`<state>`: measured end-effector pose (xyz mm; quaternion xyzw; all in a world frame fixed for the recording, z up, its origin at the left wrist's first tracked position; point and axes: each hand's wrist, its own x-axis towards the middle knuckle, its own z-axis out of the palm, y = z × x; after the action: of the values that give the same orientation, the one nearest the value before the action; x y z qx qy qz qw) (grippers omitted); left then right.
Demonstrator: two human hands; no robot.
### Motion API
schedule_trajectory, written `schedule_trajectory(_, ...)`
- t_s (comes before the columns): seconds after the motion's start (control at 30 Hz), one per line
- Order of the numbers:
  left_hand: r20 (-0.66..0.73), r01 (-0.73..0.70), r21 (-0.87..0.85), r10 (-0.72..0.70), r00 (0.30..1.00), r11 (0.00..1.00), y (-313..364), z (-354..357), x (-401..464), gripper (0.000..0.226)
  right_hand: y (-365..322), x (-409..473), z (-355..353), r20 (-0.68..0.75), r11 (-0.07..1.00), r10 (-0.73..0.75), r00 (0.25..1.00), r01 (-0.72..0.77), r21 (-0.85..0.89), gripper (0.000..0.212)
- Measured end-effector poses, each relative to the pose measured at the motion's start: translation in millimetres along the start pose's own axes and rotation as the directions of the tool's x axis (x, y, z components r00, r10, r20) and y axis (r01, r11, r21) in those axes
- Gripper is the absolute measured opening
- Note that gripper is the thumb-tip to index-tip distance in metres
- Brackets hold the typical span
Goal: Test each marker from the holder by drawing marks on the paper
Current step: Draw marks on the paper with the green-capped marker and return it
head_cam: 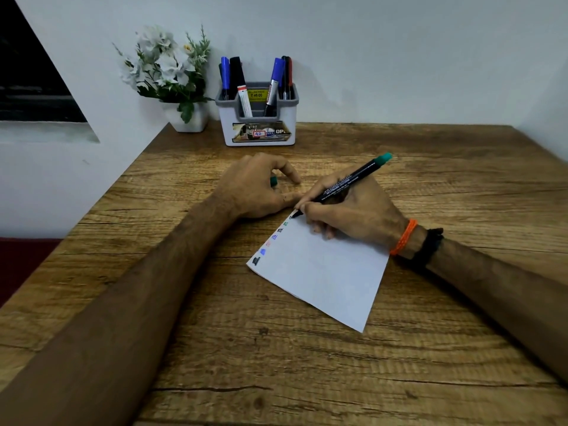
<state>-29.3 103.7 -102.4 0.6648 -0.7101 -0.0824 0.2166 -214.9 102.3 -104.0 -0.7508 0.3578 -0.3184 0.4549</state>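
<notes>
At frame centre, the right hand (350, 210) grasps a green marker (344, 184), tip down-left on the paper's (322, 272) top corner, tail pointing upper right. The left hand (258, 186) pinches its cap (273, 181).

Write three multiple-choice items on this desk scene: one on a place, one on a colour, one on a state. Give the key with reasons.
1. The holder stands
A. by the wall, right of the flower pot
B. on the paper
C. at the near table edge

2. The end of the marker is
A. red
B. green
C. yellow

3. The marker's tip is
A. capped
B. in the holder
C. on the paper

Key: 1 A, it sits beside the pot; 2 B, green end shows; 3 C, the right hand writes while the left hand holds the cap.
</notes>
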Motion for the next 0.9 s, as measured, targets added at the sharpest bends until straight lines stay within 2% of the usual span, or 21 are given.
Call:
schedule_trajectory(0.33,-0.003,-0.016,-0.002,0.016,1.0,1.0,-1,1,1,0.029,2,0,0,0.013,1.0,-0.019,1.0,0.02,-0.015,0.004)
schedule_trajectory(0.63,-0.004,-0.014,-0.005,0.014,1.0,1.0,-1,0,-1,0.025,5,6,-5,-0.052,0.992,-0.043,0.998,0.049,0.118,0.006)
schedule_trajectory(0.9,-0.023,0.051,-0.253,-0.058,0.998,0.966,-2,-11,-2,0.02,-2,10,-16,-0.055,0.959,-0.035,0.998,0.049,0.278,0.007)
